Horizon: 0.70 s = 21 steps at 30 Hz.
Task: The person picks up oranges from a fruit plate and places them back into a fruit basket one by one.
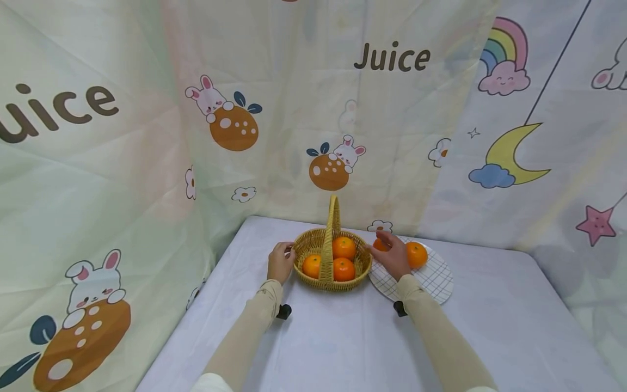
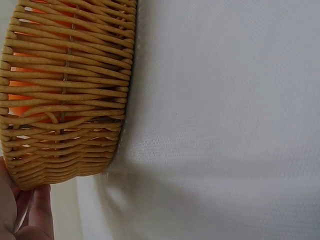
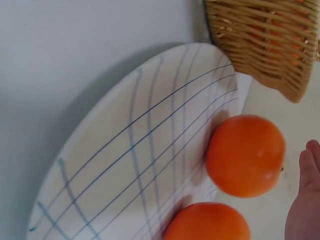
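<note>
A woven wicker basket (image 1: 309,282) with a tall arched handle (image 1: 333,218) stands on the table. Inside it I see 3 oranges (image 1: 344,269). My left hand (image 1: 281,262) holds the basket's left end. Its fingers (image 2: 41,210) meet the wickerwork near the rim in the left wrist view. To the right of the basket, a white plate with a blue grid (image 1: 441,279) carries two oranges (image 3: 245,156). Over the plate hangs my right hand (image 1: 394,256), close to the basket's right rim. In the right wrist view its fingers look straight, apart from fruit and basket.
A white cloth covers the table (image 1: 338,337). Printed fabric walls (image 1: 294,98) with rabbits and fruit rise behind the table and on both sides. The basket and plate sit near the back edge, side by side.
</note>
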Tool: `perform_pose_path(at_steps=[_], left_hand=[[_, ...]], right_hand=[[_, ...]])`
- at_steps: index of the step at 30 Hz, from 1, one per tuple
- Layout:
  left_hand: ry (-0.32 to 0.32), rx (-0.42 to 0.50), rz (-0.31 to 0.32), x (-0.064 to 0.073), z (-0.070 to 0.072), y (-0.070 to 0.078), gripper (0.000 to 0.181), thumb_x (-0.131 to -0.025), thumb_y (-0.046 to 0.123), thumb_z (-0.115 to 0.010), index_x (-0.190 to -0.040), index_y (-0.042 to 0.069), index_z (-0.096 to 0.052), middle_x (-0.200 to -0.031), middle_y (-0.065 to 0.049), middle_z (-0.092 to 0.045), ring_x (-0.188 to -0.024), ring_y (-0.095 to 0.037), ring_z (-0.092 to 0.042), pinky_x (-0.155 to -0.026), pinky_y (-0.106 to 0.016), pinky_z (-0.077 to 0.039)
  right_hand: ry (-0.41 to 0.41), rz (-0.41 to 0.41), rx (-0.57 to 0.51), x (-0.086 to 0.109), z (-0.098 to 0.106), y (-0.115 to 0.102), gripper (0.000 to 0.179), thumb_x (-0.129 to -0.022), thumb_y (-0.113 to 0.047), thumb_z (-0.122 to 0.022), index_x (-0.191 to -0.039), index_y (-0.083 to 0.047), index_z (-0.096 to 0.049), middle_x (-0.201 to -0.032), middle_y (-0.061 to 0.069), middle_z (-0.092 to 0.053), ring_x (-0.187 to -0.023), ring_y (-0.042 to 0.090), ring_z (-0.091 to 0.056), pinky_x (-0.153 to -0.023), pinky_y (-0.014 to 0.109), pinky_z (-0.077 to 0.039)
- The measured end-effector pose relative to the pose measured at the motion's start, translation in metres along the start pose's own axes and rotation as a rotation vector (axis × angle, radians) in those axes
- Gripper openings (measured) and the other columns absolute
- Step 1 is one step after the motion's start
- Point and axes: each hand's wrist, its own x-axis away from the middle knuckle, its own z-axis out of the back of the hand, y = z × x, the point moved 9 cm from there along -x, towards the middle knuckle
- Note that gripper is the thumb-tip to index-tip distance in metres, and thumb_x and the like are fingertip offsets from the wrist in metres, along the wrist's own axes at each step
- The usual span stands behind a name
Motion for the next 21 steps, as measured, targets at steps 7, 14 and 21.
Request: perform_pose_path(at_steps=[7,14,21], left_hand=[[0.007,0.005,-0.010,0.001,0.001,0.000,0.022,-0.091,-0.001,-0.062,-0.112,-0.003,-0.067,-0.110,-0.014,-0.063,-0.102,-0.029,-0.065,-0.086,-0.035,-0.058],[0.004,0.012,-0.006,0.002,0.002,0.002,0.021,-0.091,-0.002,-0.061,-0.112,-0.004,-0.067,-0.110,-0.015,-0.063,-0.102,-0.029,-0.065,-0.087,-0.036,-0.058],[-0.009,0.012,0.012,0.001,0.002,0.002,0.022,-0.092,-0.002,-0.062,-0.113,-0.003,-0.066,-0.111,-0.014,-0.063,-0.104,-0.028,-0.065,-0.088,-0.035,-0.057]], right_hand=[[0.164,0.039,0.008,0.004,0.028,0.011,0.055,-0.083,-0.015,-0.078,-0.132,-0.003,-0.057,-0.131,0.016,-0.058,-0.123,0.035,-0.053,-0.106,0.047,-0.044],[0.390,0.027,0.195,0.012,0.063,0.026,0.067,-0.081,-0.020,-0.080,-0.139,-0.003,-0.051,-0.138,0.019,-0.053,-0.124,0.038,-0.049,-0.105,0.053,-0.042],[0.378,-0.176,0.186,0.018,0.074,0.055,0.092,-0.084,-0.034,-0.076,-0.156,-0.015,-0.021,-0.157,0.013,-0.026,-0.139,0.037,-0.030,-0.114,0.056,-0.028]])
